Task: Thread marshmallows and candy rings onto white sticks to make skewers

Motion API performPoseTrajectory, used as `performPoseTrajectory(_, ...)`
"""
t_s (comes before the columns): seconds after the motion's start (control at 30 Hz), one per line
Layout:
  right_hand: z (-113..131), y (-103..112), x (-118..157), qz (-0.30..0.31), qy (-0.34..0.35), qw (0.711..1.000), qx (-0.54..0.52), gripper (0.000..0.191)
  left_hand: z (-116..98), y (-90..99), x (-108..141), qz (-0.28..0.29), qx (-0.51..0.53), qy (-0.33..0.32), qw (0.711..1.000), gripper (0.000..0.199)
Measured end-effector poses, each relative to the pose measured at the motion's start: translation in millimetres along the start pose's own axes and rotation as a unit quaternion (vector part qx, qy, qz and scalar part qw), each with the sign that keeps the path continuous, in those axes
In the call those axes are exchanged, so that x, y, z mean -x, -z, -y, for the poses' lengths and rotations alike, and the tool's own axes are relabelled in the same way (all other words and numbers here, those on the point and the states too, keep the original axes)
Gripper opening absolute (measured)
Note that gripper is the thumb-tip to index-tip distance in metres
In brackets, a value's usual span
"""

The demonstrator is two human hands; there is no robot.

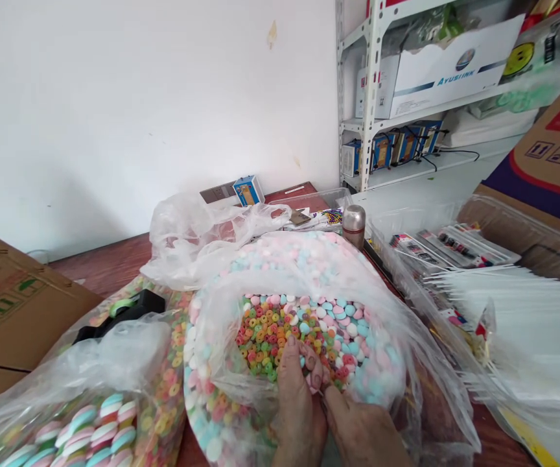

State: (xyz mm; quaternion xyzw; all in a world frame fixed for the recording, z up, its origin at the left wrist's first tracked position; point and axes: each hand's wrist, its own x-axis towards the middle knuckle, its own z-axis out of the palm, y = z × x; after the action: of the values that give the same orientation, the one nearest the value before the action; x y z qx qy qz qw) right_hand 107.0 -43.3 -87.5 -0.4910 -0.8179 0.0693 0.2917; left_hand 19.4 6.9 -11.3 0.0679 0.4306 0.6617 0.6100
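Note:
My left hand (295,395) and my right hand (358,421) meet low in the middle, over an open see-through plastic bag (406,324). Curled fingers of the left hand close toward its thumb; what lies between them is hidden. The right hand's fingers are pinched together against the left, at something thin that is too small to name. Just beyond my fingertips, small coloured ring candies (265,331) lie in the bag's mouth. Around them are flat round candies (358,324) in pink, blue and white.
At left are a bag of striped twisted candies (100,434), a black tape dispenser (134,311) and a cardboard box (17,305). A metal-topped bottle (354,224) stands behind the candy bag. To the right, a plastic bin (387,240) and white sticks (513,324) lie below a shelf (370,97).

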Motion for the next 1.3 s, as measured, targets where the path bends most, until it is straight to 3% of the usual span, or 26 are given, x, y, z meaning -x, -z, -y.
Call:
performPoseTrajectory(0.2,2.4,-2.3,-12.0,-0.059,0.003,0.998,-0.018,0.024,8.0,-2.1,5.1,0.004,-0.012,-0.009,1.000,0.038)
performPoseTrajectory(0.37,6.5,-4.2,-21.0,-0.055,0.004,0.998,-0.041,0.029,8.5,1.8,4.7,-0.025,-0.008,-0.023,0.999,0.040)
performPoseTrajectory(0.43,3.2,1.5,-26.9,-0.036,-0.013,0.998,-0.058,0.030,8.5,3.9,1.8,-0.036,-0.006,-0.021,0.999,0.037)
performPoseTrajectory(0.53,-13.5,17.9,-37.1,0.039,-0.073,0.991,-0.108,0.030,3.4,10.2,-8.7,-0.008,-0.007,-0.016,1.000,0.047)
performPoseTrajectory(0.67,-47.1,35.1,-38.7,0.115,-0.130,0.981,-0.088,0.033,-21.7,29.8,-31.2,0.021,-0.146,-0.121,0.982,0.042)
performPoseTrajectory(0.77,-59.3,36.2,-32.1,0.140,-0.137,0.980,-0.038,0.032,-49.1,46.2,-42.3,-0.005,-0.317,-0.239,0.918,0.029)
performPoseTrajectory(0.9,-49.2,33.6,-34.7,0.136,-0.103,0.983,0.066,0.025,-73.8,55.6,-43.4,-0.047,-0.492,-0.346,0.797,0.021)
performPoseTrajectory(1.0,-38.5,36.7,-48.2,0.136,-0.064,0.982,0.117,0.024,-76.4,54.8,-41.5,0.002,-0.613,-0.399,0.682,0.015)
performPoseTrajectory(1.1,-34.4,46.3,-61.3,0.136,-0.030,0.981,0.134,0.021,-70.4,52.4,-41.5,0.064,-0.695,-0.409,0.588,0.019)
performPoseTrajectory(1.2,-33.2,57.7,-68.3,0.133,-0.029,0.976,0.169,0.017,-62.9,50.3,-43.8,0.079,-0.737,-0.412,0.530,0.020)
performPoseTrajectory(1.3,-31.3,61.9,-71.7,0.128,-0.027,0.973,0.189,0.019,-57.8,48.9,-47.2,0.076,-0.742,-0.424,0.514,0.022)
